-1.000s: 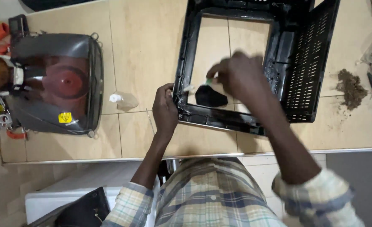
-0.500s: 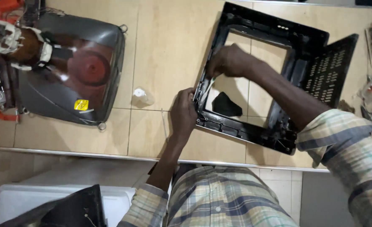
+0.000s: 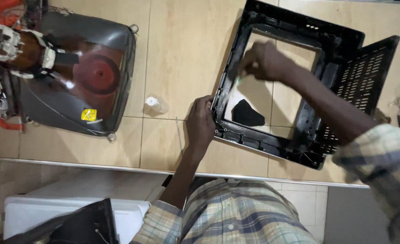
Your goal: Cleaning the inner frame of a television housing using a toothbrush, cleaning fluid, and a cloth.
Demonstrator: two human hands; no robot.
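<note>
A black plastic television front frame (image 3: pixel 272 144) lies flat on the tan tiled floor, its middle an open rectangle. My left hand (image 3: pixel 201 123) grips the frame's left edge near the lower corner. Over the frame's upper left inner edge, my right hand (image 3: pixel 264 61) is closed around something small and blurred that I cannot make out. A black scrap (image 3: pixel 247 114) lies on the floor inside the opening. A black vented panel (image 3: pixel 360 86) leans against the frame's right side.
A picture tube (image 3: pixel 80 79) with its dark glass bell and attached orange and white parts lies at the upper left. A small white bottle (image 3: pixel 155 104) rests on the floor between tube and frame. A white box (image 3: pixel 73 212) sits below the step edge.
The view has shifted, so the frame and tube sit differently in the picture. My right hand moved from the frame's lower inner area up to its upper left inner edge. My left hand kept its grip.
</note>
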